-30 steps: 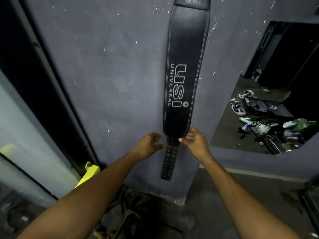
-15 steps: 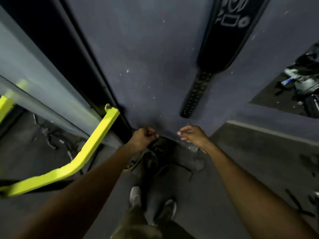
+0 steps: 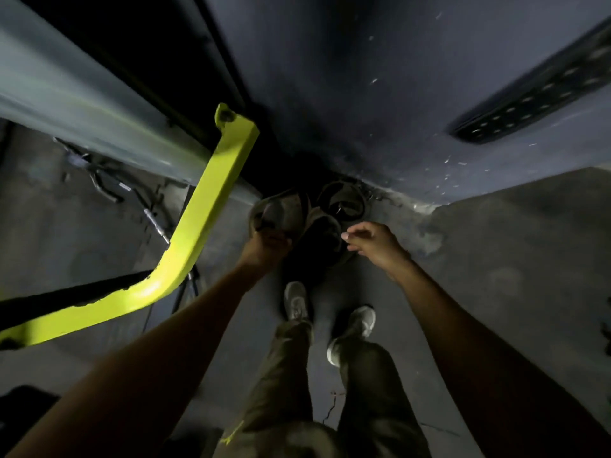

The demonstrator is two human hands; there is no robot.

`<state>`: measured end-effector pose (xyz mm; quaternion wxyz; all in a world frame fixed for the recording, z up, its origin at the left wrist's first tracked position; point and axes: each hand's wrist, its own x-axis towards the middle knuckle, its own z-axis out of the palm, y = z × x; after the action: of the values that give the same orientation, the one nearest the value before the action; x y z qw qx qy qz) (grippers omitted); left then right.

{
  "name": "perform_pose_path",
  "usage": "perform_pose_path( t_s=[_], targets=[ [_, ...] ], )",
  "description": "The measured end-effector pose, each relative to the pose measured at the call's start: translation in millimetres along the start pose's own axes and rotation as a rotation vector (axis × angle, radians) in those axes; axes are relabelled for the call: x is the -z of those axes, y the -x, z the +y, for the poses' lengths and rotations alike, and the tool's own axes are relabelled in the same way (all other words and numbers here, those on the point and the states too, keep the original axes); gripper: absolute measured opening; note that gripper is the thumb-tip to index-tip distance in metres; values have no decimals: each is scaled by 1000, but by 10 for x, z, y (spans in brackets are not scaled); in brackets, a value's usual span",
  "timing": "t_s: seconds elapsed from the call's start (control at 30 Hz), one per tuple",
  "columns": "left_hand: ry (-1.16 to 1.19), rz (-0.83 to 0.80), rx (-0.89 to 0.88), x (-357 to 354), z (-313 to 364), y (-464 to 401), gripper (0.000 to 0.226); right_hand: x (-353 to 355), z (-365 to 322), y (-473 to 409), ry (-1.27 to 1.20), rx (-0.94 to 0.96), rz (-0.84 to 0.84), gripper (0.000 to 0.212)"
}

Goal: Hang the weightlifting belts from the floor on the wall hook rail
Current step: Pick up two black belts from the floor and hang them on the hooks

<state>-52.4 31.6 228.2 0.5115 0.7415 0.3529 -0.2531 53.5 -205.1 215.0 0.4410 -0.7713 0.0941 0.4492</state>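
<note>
Reaching down for the next belt. Pile of belts (image 3: 310,219) on the floor (image 3: 496,259), tucked in the corner against the wall (image 3: 330,77), just ahead of the shoes (image 3: 297,302). Dim and blurred (motion), so count of belts in the pile not readable; looks like coiled straps, olive and black.

Left hand (image 3: 266,246) low over the near edge of the pile, fingers curled; whether actually gripping a belt or just closing toward one, cannot tell (too dark there). Right hand (image 3: 375,244) above the right side of the pile, fingers loosely spread, thumb apart, nothing in it, not touching anything visibly.

One hung belt (image 3: 535,90) already on the wall, only its perforated tail end in view at upper right; hook rail out of frame.

Yellow-green bar (image 3: 205,206) at left, near but apart from the pile.

Step judged: pickup of next belt, mid-task. Next move probably needs a firm hold on one belt only, separated from the tangle, then lifting to the rail beside the hung one.
</note>
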Motion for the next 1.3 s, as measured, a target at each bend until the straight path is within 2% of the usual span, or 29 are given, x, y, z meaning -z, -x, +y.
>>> perform_pose_path(
  t_s=[0.2, 0.37, 0.43, 0.57, 0.67, 0.73, 0.83, 0.97, 1.0, 1.13, 1.2, 1.23, 1.3],
  targets=[
    [52, 121, 140, -118, -865, -1041, 11, -693, 424, -1078, -23, -32, -88, 17],
    [58, 195, 201, -280, -1553, -2104, 32, -1224, 921, -2142, -18, -40, -181, 11],
    [15, 271, 265, -338, -1835, -2532, 44, -1394, 1127, -2564, -26, -32, -186, 19],
    [-136, 372, 296, -386, -2399, -3347, 55, -1643, 1516, -3307, -50, 23, -193, 9],
    [-210, 378, 384, -410, -2707, -3813, 57, -1751, 1741, -3694, -100, 72, -207, 9],
    [-298, 377, 372, -448, -2868, -4004, 48, -1824, 1848, -3830, -119, 89, -217, 13],
    [-510, 449, 200, -485, -2973, -3987, 26, -1889, 1957, -3850, -162, 67, -249, 18],
    [-643, 448, 10, -711, -2791, -3409, 25, -1887, 1794, -3672, -333, -95, -204, 12],
    [-648, 429, -11, -770, -2716, -3212, 24, -1847, 1702, -3624, -382, -148, -187, 19],
    [-789, 337, -17, -980, -2412, -2507, 24, -1706, 1409, -3469, -456, -327, -228, 66],
    [-722, 353, -138, -1158, -2206, -2239, 15, -1783, 1270, -3371, -455, -304, -289, 66],
    [-710, 365, -170, -1260, -2071, -2136, 21, -1838, 1209, -3316, -450, -271, -274, 62],
    [-703, 345, -131, -1447, -1832, -1990, 40, -1920, 1149, -3240, -361, -161, -120, 60]
  ],
)
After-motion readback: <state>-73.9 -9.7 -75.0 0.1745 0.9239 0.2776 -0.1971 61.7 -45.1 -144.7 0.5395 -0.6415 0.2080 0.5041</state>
